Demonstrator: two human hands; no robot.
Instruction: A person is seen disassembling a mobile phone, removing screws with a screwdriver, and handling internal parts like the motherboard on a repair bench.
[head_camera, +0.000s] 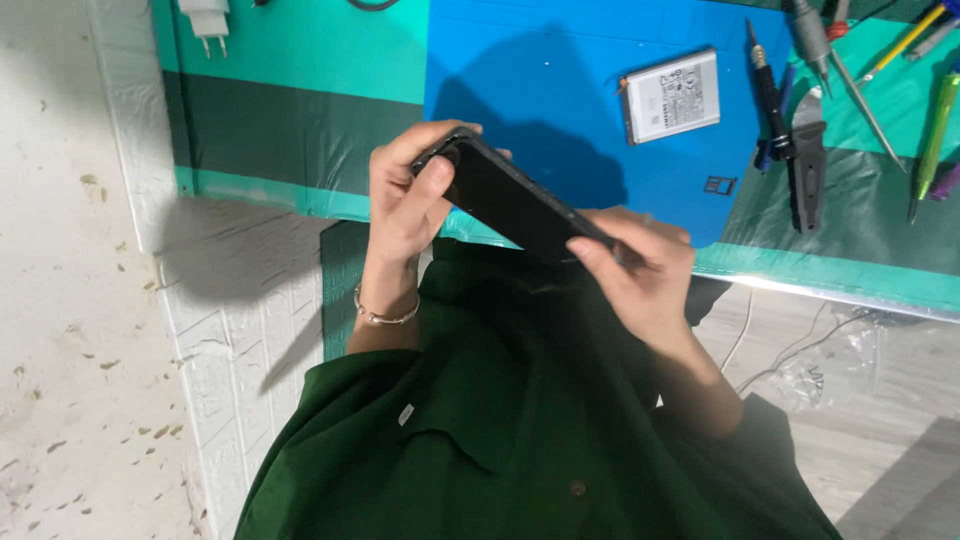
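A phone (515, 205) sits mid-frame between the left hand (405, 195) and right hand (640, 265). A battery (672, 95) lies on the mat (560, 80) upper right; tools (800, 140) further right; a plug (206, 20) upper left.

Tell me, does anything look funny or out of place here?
Yes. A battery lies loose on the blue mat, and a tiny card tray sits alone nearby. Both hands, left and right, hold the black phone tilted.

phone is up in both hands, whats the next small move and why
Probably lower the black phone onto the blue mat. The left hand and right hand pinch its two ends in mid-air above the lap, while the loose battery and the tools lie on the bench.
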